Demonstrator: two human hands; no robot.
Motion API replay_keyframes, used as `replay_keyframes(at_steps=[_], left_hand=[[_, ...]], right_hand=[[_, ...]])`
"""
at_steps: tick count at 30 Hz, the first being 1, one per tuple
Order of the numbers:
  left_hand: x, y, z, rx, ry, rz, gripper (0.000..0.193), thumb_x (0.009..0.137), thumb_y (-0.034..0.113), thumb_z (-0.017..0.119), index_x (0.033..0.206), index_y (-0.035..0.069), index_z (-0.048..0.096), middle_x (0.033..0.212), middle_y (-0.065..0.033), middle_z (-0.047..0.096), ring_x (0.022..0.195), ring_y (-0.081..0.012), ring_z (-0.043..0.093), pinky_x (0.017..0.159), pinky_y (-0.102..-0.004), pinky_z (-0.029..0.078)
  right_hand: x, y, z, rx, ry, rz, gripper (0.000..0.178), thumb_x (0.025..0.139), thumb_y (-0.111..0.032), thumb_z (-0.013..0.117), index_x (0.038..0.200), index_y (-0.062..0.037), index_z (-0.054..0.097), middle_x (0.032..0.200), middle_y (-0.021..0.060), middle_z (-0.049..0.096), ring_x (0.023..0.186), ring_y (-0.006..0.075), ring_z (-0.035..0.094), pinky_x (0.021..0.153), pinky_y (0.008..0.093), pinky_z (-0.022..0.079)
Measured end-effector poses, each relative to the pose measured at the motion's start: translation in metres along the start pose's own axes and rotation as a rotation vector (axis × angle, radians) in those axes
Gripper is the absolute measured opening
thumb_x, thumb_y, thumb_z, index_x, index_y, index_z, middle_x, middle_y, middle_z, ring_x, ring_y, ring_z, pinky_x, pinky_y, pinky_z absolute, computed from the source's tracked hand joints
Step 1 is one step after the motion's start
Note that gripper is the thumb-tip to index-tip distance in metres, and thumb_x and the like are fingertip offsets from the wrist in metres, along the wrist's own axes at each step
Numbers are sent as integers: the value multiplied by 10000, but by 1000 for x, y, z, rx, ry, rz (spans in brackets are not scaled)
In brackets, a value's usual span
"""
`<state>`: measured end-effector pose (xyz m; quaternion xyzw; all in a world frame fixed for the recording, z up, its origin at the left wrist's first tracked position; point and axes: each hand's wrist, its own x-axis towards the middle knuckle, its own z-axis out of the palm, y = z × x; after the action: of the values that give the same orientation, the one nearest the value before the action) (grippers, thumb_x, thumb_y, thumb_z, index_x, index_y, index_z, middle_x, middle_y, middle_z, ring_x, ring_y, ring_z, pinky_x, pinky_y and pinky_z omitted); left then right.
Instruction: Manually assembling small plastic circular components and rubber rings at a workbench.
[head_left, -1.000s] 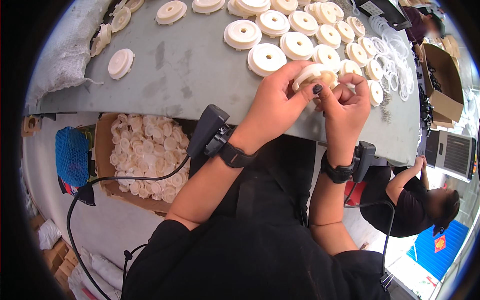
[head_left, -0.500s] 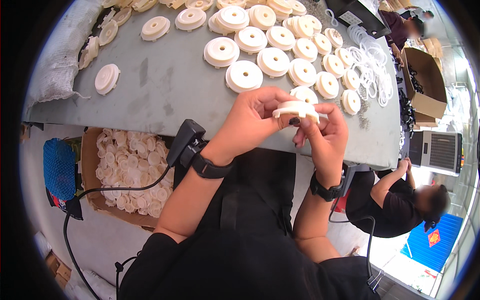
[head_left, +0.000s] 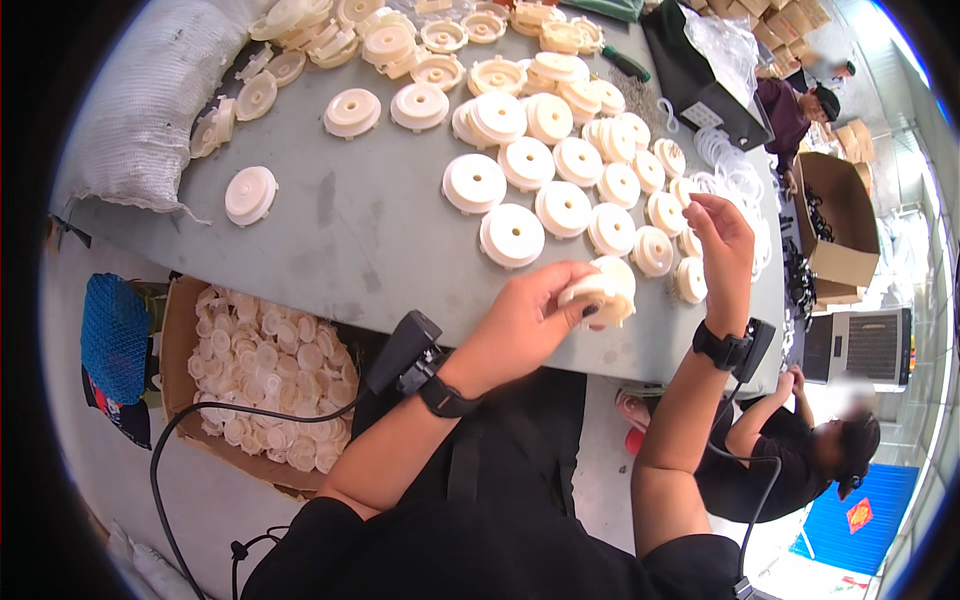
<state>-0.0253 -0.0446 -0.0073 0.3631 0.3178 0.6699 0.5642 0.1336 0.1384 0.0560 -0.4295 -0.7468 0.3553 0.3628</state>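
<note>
My left hand (head_left: 530, 325) grips a cream-white round plastic cap (head_left: 606, 290) with tabs on its rim, tilted just above the near edge of the table. A dark mark shows on the left thumb. My right hand (head_left: 724, 245) is raised over the right part of the table, apart from the cap. Its thumb and index finger are drawn together beside the pile of clear-white rings (head_left: 745, 180); whatever may be between them is too small to make out. Several similar caps with centre holes (head_left: 512, 236) lie in rows just beyond my left hand.
More ring-shaped parts (head_left: 440, 70) crowd the far table by a white woven sack (head_left: 150, 100). A black box (head_left: 705, 100) and a green-handled screwdriver (head_left: 627, 65) lie at the back right. Below the table edge, a carton (head_left: 180, 350) holds many white parts. Two people work at right.
My right hand has let go of the cap and moved up and right toward the rings. My left hand keeps the cap, now turned and lower. The view has shifted.
</note>
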Motion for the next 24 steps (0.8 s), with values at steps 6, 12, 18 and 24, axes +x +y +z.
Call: replay_keyframes(at_steps=[6,12,18,24], left_hand=[[-2,2,-2,68,17,66,283,921,-5,500,1204,-5,507,1090,-79,593,960,-117,573,847,-259,465],[0,1,-7,95,-14,89,311,933,25,513,1244,36,501,1192,-57,559,1094,-123,518,932,-290,431],[1,0,-7,48,-2,162,335,919,18,514,1253,47,510,1184,-51,576,1061,-116,532,907,-274,435],[-1,-1,-8,-37,-7,193,325,927,86,555,1245,41,505,1216,-56,554,1108,-135,517,949,-301,422]], right_hand=[[55,-19,49,-260,-289,-229,167,827,-83,621,948,24,661,863,120,674,763,175,622,724,276,482],[90,-12,105,-768,-218,-439,121,709,-180,711,800,-100,715,781,106,636,770,281,604,696,388,467],[97,-7,123,-964,-191,-499,63,691,-176,699,738,-136,712,817,89,641,834,289,603,724,408,449],[97,-7,116,-911,-153,-525,105,743,-191,664,792,-103,695,827,105,637,842,297,606,730,422,454]])
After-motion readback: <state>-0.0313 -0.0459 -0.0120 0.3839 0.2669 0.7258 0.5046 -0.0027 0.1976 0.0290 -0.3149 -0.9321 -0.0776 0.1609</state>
